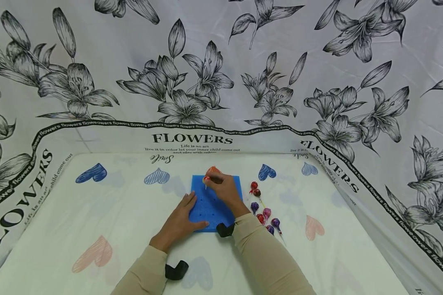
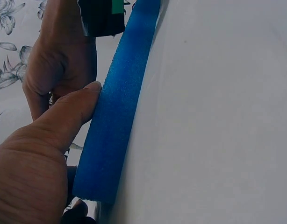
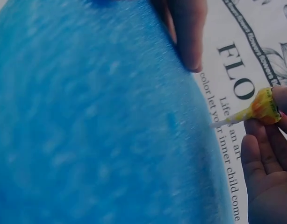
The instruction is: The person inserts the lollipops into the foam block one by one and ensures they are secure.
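Observation:
A blue foam block with small dark holes in its top lies on the table. My left hand rests at its left side with fingers straight along the edge, and the thumb lies against the near edge. Over the block's far left part, my right hand pinches a lollipop by its yellow-orange wrapped head. Its white stick points toward the foam, the tip overlapping the block's edge in the right wrist view. An orange-red patch shows just beyond the right hand's fingers.
Right of the block lie several wrapped lollipops, among them a red one, a purple one and a pink one. A white cloth with printed hearts covers the table. Behind it hangs a flower-printed curtain.

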Tool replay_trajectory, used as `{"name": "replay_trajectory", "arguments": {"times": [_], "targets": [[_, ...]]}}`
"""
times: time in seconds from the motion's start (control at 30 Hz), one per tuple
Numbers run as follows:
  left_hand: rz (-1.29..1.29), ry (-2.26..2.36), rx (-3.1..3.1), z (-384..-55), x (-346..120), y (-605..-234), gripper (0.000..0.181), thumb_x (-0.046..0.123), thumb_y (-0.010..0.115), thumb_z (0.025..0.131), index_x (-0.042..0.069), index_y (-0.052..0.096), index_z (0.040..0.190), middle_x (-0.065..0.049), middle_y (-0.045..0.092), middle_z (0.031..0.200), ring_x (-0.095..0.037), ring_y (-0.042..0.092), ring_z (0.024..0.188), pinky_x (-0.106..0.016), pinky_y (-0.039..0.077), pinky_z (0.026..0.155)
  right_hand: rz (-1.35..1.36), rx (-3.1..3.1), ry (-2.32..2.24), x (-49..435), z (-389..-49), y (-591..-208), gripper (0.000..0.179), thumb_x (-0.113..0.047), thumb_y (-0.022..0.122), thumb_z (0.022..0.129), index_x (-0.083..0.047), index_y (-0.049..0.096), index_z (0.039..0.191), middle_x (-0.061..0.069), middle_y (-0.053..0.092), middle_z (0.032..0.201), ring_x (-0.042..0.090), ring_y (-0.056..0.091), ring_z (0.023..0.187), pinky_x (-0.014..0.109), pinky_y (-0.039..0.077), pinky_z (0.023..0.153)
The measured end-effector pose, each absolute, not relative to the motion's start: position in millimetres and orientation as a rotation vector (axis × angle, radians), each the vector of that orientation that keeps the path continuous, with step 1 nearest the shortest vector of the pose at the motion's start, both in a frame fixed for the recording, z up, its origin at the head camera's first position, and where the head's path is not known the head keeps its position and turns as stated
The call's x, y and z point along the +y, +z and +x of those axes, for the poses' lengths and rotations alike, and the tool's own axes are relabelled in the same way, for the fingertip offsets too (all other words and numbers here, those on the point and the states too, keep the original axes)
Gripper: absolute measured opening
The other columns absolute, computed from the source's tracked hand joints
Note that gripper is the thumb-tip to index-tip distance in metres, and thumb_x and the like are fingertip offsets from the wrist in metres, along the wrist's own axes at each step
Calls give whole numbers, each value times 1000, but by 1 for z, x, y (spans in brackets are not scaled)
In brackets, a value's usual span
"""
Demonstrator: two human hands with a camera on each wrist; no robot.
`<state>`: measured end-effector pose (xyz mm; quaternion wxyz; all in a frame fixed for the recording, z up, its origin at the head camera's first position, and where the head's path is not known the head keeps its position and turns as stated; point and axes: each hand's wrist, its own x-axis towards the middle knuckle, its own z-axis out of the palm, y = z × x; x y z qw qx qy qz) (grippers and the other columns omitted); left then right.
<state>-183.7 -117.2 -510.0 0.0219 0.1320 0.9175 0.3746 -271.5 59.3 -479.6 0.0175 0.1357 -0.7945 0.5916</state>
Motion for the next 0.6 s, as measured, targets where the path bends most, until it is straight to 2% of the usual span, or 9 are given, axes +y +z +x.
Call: {"name": "replay_trajectory", "arguments": {"times": [0.27, 0.6], "targets": [[412, 1164, 2847, -183, -117, -508, 102, 52, 78, 75, 1, 31, 150, -12, 20, 158, -35, 13, 143, -55, 26, 108, 455, -2506, 1793, 59, -272, -480, 34, -20, 70, 91, -1, 68, 119, 2, 69, 107, 15, 64, 98, 31, 53, 83], [408, 1149, 2857, -184, -117, -509, 101, 53, 77, 75, 1, 32, 149, -12, 20, 158, -34, 14, 143, -54, 25, 109, 492, -2487, 1844, 68, -270, -467, 34, -17, 69, 91, 1, 66, 120, 9, 68, 111, 21, 61, 100, 36, 52, 84]]}}
